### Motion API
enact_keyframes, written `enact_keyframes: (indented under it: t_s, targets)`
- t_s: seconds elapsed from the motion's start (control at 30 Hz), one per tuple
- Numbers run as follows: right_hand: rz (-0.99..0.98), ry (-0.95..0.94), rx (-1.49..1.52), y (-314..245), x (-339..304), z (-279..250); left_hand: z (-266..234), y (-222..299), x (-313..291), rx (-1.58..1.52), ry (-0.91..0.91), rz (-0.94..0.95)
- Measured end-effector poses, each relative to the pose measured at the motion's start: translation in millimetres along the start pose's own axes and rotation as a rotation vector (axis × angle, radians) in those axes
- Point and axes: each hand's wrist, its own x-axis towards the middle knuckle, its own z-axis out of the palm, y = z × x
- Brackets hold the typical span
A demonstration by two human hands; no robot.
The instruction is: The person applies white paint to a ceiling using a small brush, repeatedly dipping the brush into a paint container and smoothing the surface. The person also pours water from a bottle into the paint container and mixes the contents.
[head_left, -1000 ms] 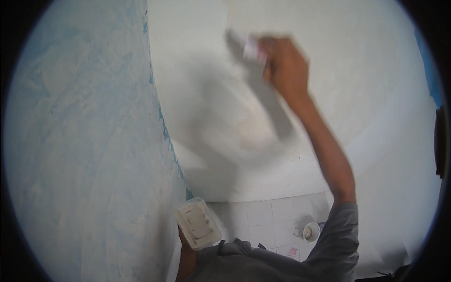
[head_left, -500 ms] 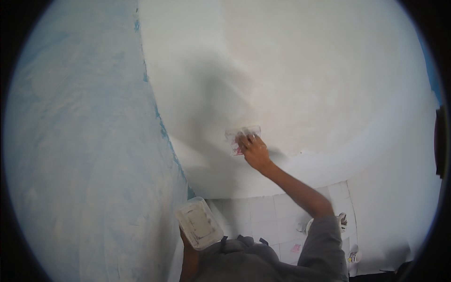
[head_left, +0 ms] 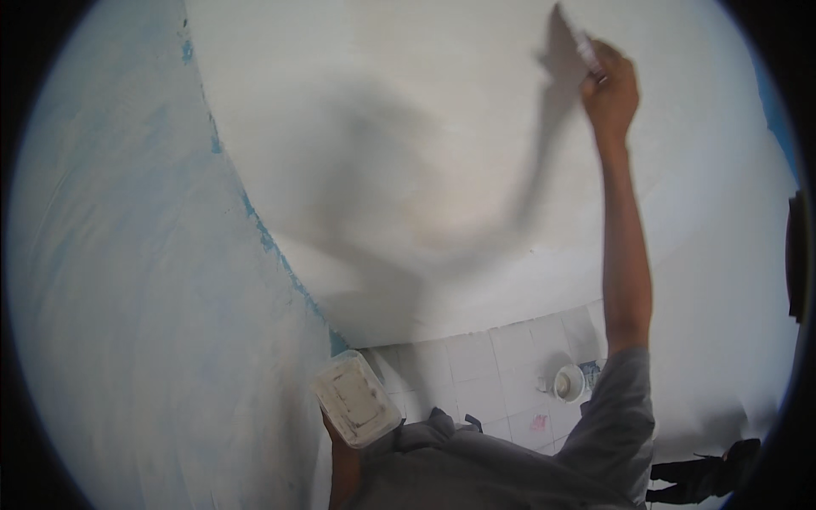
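Observation:
My right hand (head_left: 612, 98) is raised toward the upper right, fingers closed around a flat putty spreader (head_left: 588, 56) that shows nearly edge-on. The spreader is pale and smeared, and its shadow falls on the white wall (head_left: 476, 110) beside it. I cannot tell whether its edge touches the wall. Low on the left, my left hand (head_left: 331, 432) supports a clear plastic tub (head_left: 388, 398) from beneath. Whitish putty (head_left: 353, 399) with darker streaks coats the inside of the tub. Most of the left fingers are hidden under it.
A bluish-white wall (head_left: 144, 255) meets the white one at a corner with blue patches. Below is a white tiled floor (head_left: 472, 357) with a white bucket (head_left: 569, 383) and a pinkish mark (head_left: 539, 422). Dark items (head_left: 705, 476) lie at lower right.
My right hand has swung up and to the right with the spreader, which has turned from flat-on to edge-on. The tub in my left hand has barely moved. The bucket has come into fuller view.

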Motion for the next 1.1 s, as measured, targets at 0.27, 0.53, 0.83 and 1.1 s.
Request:
enact_keyframes:
  t_s: [0.27,0.53,0.83,1.1]
  targets:
    - [0.109,-0.475,0.517,-211.2,-314.7,-8.7,-27.5,21.9,2.9,0.065,0.123,0.039]
    - [0.237,-0.569,0.533,-254.0,-411.3,4.3,-62.9,53.5,22.6,0.074,0.071,-0.049]
    - [0.693,-0.115,0.318,-145.7,-368.2,-3.2,-43.0,29.0,-1.8,0.129,0.080,0.018]
    - [0.748,-0.233,0.525,-321.1,-375.6,-28.8,-32.5,49.9,-15.8,0.176,0.114,0.085]
